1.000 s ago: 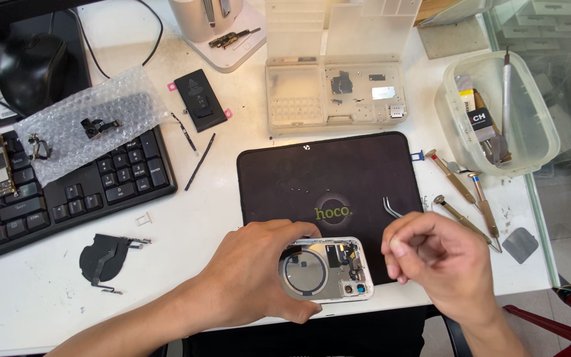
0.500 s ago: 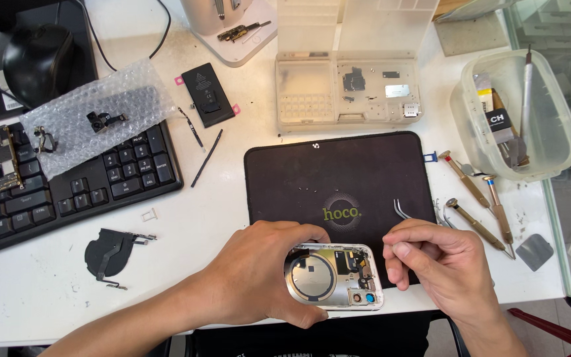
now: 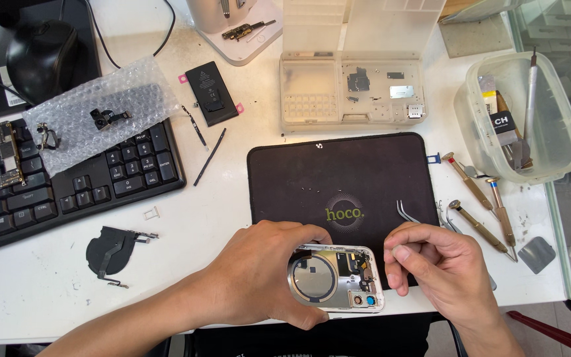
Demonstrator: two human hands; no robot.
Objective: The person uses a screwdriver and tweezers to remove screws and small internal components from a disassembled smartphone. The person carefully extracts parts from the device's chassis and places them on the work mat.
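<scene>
**Head view: opened phone steadied, tweezers pinched**

Your left hand clamps the opened phone housing at lower centre, on the black mat's near edge, keeping it steady. Your right hand pinches one pair of tweezers, tips poised beside it. Three screwdrivers lie at right of the mat on the worktop; one battery sits upper left.

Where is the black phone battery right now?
In the head view the black phone battery lies flat on the white desk, upper left of centre, between the bubble wrap on the keyboard and the clear parts tray.
</scene>
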